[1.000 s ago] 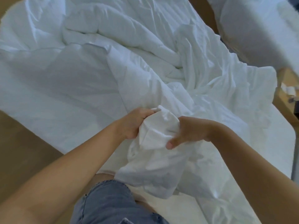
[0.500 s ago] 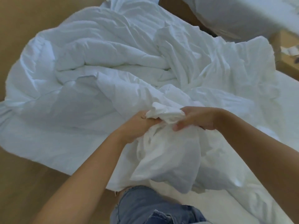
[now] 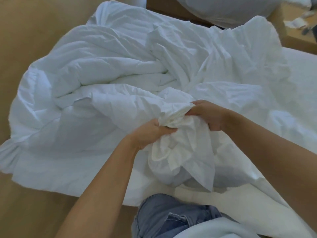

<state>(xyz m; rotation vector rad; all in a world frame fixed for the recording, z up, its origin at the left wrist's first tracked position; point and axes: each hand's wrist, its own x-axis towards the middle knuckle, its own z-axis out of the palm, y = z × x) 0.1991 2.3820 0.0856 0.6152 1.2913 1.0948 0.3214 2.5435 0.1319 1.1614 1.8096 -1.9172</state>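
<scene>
A large white duvet (image 3: pixel 96 79) lies crumpled across the bed and hangs over its left edge. A bunched corner of white cover fabric (image 3: pixel 178 143) is gathered up in front of me. My left hand (image 3: pixel 151 133) grips the bunch from the left, fingers curled into the cloth. My right hand (image 3: pixel 207 115) grips the same bunch from the right, pinching folded layers near the top. Loose fabric hangs down below both hands toward my lap.
The white mattress (image 3: pixel 300 74) shows at the right. Brown floor (image 3: pixel 25 31) runs along the left and bottom. A second white bed (image 3: pixel 223 9) stands at the top, and a wooden bedside table (image 3: pixel 295 28) with small items sits top right. My denim shorts (image 3: pixel 168 217) are at the bottom.
My view has pulled back and shifted left, showing more of the duvet. Both hands have moved apart slightly on the bunched cover, the right one further up and right.
</scene>
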